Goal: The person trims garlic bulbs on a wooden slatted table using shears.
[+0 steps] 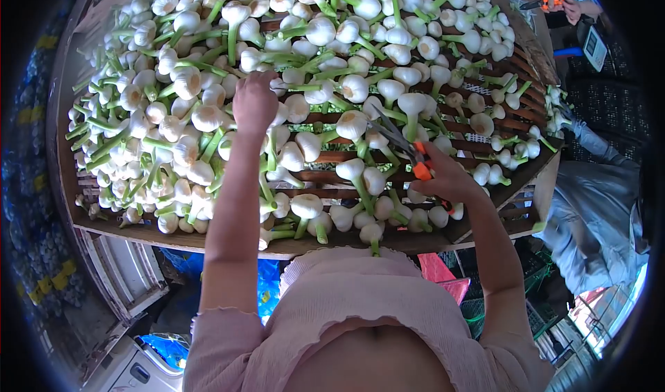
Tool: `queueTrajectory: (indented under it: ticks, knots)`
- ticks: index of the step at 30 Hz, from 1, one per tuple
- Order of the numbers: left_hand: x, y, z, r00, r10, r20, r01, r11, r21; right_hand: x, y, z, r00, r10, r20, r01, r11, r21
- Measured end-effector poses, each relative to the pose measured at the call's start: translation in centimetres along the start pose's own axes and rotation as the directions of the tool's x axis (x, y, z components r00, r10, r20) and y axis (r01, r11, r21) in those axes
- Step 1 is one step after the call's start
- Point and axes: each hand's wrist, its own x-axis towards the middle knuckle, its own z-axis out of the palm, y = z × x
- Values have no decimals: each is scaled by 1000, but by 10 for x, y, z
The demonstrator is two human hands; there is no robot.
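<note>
Garlic bulbs (pixel 208 118) with cut green stems lie spread thickly over a slatted wooden rack (pixel 332 156) in front of me. My left hand (pixel 255 102) reaches into the pile, its fingers closed at a garlic bulb (pixel 278 86) whose green stem points right. Part of those fingers is hidden behind the back of the hand. In my right hand (pixel 443 176) are scissors (pixel 402 141) with orange and black handles. Their blades are spread apart and point up and left, over the bulbs near the middle of the rack.
At the upper right, another person's hands (pixel 560 5) hold orange-handled cutters (pixel 547 3). A device with a small display (pixel 594 48) lies below them. Grey cloth (pixel 589 212) hangs beyond the rack's right edge. Netted sacks (pixel 41 205) line the far left.
</note>
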Motion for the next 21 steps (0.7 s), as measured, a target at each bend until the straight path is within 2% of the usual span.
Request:
queueTrajectory:
  ticks: [2,3,6,10,11,12,14,15,16,17,18,19,20,21]
  knots:
    - [19,2,-3,921,-220,321,215,975,53,10,-17,3,998,-58,-19,58,998,-1]
    - [37,-18,18,880,-179,440,179,983,41,16,-23,6,996,-78,-34,78,997,16]
    - [47,-14,25,885,-200,420,171,980,104,28,-20,18,987,-124,-102,136,983,123]
    - [31,-9,10,929,-143,340,174,983,-63,13,-23,29,985,-60,-161,98,965,243]
    - [22,-9,6,949,-147,279,197,967,-161,13,-16,34,983,-59,-175,106,957,269]
    - [13,-3,-3,938,-138,318,244,915,-322,11,-11,39,981,-54,-187,108,949,295]
    - [-4,16,-29,918,-101,385,333,723,-606,7,-19,40,973,-85,-215,152,935,320]
    - [-17,29,-37,947,-41,319,281,587,-759,6,-26,40,967,-103,-235,179,927,331]
    - [-32,40,-42,969,3,245,221,425,-878,6,-32,39,952,-143,-270,206,953,221]
    - [-42,45,-43,969,45,243,211,357,-910,6,-39,39,937,-186,-294,226,968,107]
    - [-54,56,-49,985,63,162,131,341,-931,7,-43,40,922,-232,-309,240,971,-11]
    - [-65,65,-47,992,86,94,50,411,-910,9,-45,44,913,-255,-319,249,967,-60]
    - [-76,72,-45,994,110,22,-33,476,-879,11,-48,43,956,-191,-221,198,980,7]
    - [-87,77,-43,990,133,49,-26,506,-862,14,-52,40,985,-131,-112,139,988,66]
